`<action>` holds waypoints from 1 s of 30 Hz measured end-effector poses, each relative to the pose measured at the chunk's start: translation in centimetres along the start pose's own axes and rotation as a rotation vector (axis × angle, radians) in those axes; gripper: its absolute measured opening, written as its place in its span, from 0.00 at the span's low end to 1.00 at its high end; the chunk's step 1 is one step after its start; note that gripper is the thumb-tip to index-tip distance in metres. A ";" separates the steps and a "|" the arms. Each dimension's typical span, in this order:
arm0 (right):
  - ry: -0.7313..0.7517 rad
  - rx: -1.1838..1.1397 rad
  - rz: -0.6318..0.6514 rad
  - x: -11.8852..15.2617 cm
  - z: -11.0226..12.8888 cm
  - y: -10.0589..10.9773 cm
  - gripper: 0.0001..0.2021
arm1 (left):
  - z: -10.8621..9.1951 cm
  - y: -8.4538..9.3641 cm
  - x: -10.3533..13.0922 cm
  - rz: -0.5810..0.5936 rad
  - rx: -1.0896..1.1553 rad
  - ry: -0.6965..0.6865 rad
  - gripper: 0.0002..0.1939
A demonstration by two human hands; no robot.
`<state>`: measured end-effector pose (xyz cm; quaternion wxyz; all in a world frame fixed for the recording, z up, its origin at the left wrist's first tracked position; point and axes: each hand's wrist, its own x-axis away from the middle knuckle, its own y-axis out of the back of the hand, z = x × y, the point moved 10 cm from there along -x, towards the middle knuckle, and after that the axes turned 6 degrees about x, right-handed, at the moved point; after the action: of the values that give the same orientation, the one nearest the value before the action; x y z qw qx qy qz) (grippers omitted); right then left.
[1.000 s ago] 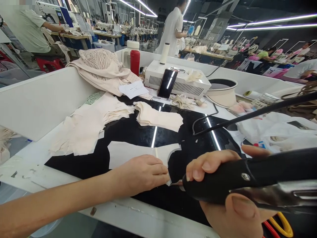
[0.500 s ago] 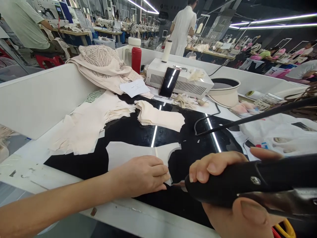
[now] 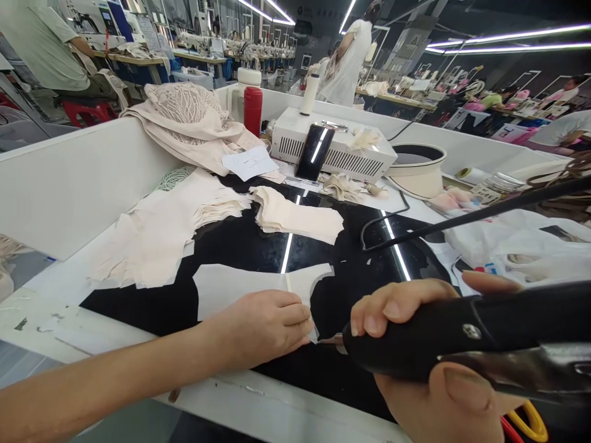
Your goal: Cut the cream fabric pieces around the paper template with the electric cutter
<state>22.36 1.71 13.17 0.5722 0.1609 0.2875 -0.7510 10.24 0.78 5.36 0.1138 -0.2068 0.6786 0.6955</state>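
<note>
A white cut piece of fabric (image 3: 231,286) lies flat on the glossy black board (image 3: 221,240). My left hand (image 3: 268,326) rests over its right end, with the fingers bent together at the lower right corner. In my right hand (image 3: 415,326) is a black hand-held tool with a metal tip (image 3: 462,332), gripped around its thick body. The narrow tip points left and meets the fabric's corner beside my left fingertips; whether it touches cannot be made out. Beyond the piece lies a stack of cream fabric pieces (image 3: 300,218), and a larger stack (image 3: 152,234) spreads to the left.
A black cable (image 3: 462,224) runs across the right side. At the back stand a white vented box (image 3: 337,144), a leaning phone (image 3: 315,152), a red bottle (image 3: 252,111) and a round cream container (image 3: 415,178). Yellow and red handles (image 3: 530,421) show bottom right. Co-workers are beyond the partition.
Both hands keep almost the same pose, and the tool's tip stays at the fabric corner. The view has shifted slightly. A person in white in the background has turned and moved.
</note>
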 end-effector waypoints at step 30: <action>0.005 -0.027 -0.018 -0.6 -0.3 -0.2 0.22 | -0.4 0.0 0.5 -0.019 -0.025 -0.022 0.08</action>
<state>22.27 2.41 13.30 0.5667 0.1524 0.3007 -0.7518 9.83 0.29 5.09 0.1252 -0.2070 0.6666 0.7051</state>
